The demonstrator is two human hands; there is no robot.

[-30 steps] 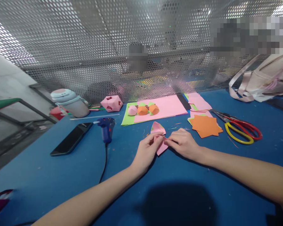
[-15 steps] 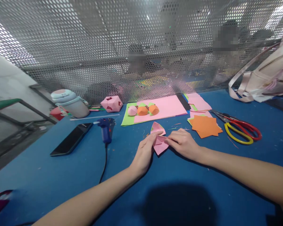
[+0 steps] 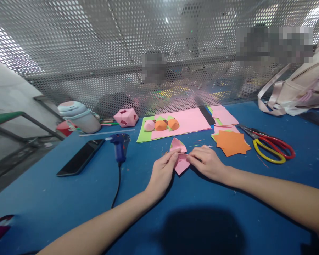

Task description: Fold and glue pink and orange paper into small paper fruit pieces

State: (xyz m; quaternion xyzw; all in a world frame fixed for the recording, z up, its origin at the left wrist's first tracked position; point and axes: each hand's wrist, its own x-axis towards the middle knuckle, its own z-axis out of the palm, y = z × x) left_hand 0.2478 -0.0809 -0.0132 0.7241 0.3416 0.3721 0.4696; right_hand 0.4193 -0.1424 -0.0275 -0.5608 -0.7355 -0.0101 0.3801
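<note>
A folded piece of pink paper (image 3: pixel 182 166) is held between my two hands, low over the blue table (image 3: pixel 138 226). My left hand (image 3: pixel 163 170) pinches its left edge between thumb and fingers. On the other side, my right hand (image 3: pixel 207 161) grips the right edge with thumb and curled fingers. The paper is creased across its middle, and its far part stands up with a bit of green at its left. Some of the folds are hidden behind the fingers. Orange paper squares (image 3: pixel 232 142) lie just beyond my right hand.
Left of my hands are a blue glue gun (image 3: pixel 119 147) and a phone (image 3: pixel 81 157). Scissors (image 3: pixel 271 150) lie right. Behind are paper sheets (image 3: pixel 194 120) with small folded pieces, a pink paper ball (image 3: pixel 126 117), a cup (image 3: pixel 79 117) and a bag (image 3: pixel 303 81). A perforated metal screen (image 3: pixel 117 63) borders the back.
My left thumb has shifted up onto the paper's near side, and the fold between my hands has turned slightly. Both hands keep their hold.
</note>
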